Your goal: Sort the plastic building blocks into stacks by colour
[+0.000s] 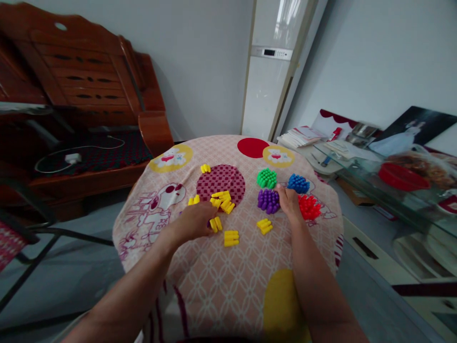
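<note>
My left hand (198,220) reaches palm down over the table with its fingers curled. Short yellow pegs (222,199) lie in small groups beyond it, and one yellow bunch (215,224) is right beside its fingertips. A bit of purple shows beneath the hand; what the fingers hold is hidden. My right hand (290,202) rests at the right edge of a purple peg cluster (268,201), a finger stretched along it. Around that hand stand a green cluster (266,178), a blue cluster (298,184) and a red cluster (309,207).
A patterned cloth covers the round table (221,281). More yellow pegs (231,238) lie near its front middle. At the right stands a glass-topped cabinet (400,190) with a red bowl (402,176). A wooden bench (85,95) is at the left, a white air conditioner (266,90) behind.
</note>
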The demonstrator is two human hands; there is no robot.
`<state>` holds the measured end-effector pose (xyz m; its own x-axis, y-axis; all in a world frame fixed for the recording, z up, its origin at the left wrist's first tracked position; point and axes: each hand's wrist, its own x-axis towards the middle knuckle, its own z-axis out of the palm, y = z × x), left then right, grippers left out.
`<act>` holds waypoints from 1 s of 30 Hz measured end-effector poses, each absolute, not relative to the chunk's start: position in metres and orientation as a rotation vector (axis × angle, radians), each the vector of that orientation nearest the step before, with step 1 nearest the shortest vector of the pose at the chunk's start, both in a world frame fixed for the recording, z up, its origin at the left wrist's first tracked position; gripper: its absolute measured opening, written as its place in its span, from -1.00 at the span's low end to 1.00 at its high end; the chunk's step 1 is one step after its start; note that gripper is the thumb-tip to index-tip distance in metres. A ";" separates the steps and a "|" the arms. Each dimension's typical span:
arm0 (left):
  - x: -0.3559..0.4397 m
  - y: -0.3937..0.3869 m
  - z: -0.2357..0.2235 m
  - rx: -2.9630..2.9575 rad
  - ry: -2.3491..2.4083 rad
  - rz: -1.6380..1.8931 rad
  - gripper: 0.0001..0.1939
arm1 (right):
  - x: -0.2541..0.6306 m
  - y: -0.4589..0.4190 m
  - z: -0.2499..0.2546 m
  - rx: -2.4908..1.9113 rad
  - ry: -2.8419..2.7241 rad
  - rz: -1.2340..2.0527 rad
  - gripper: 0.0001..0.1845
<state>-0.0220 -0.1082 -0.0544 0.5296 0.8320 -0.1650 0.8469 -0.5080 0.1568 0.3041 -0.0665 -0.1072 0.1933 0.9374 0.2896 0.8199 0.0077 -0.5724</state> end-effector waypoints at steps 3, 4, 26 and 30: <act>-0.027 -0.123 -0.069 2.575 1.453 0.057 -0.76 | 0.304 -0.066 -0.107 -1.831 -1.638 0.231 -0.25; -0.029 -0.123 -0.070 2.561 1.470 0.087 -0.77 | 0.304 -0.066 -0.107 -1.831 -1.636 0.235 -0.26; 0.111 -0.041 -0.068 2.384 1.414 0.486 -0.76 | 0.303 -0.068 -0.106 -1.834 -1.640 0.231 -0.28; 0.110 -0.040 -0.074 2.349 1.364 0.523 -0.72 | 0.303 -0.067 -0.105 -1.860 -1.644 0.210 -0.27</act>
<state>0.1097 -0.0403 -0.0741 0.4616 0.8776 0.1290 0.7390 -0.4609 0.4914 0.3030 -0.0674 -0.1054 0.2050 0.9359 0.2866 0.8338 -0.0137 -0.5519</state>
